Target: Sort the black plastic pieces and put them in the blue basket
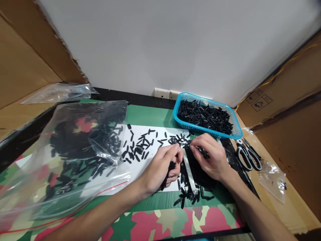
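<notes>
My left hand [163,167] is curled around a bunch of small black plastic pieces, thumb and fingers pinched at the top. My right hand [210,157] sits just to its right, fingers closed on one or two black pieces [204,153]. Between and below the hands lies a small clear bag [190,174] over a pile of black pieces [193,195]. More loose black pieces [140,147] are scattered on a white sheet [147,169] to the left of my hands.
A large clear zip bag [75,150] with many black pieces covers the table's left. A blue basket [178,106] full of black pieces stands behind my right hand. Scissors [247,155] and a small clear bag [272,177] lie at right. Cardboard walls flank both sides.
</notes>
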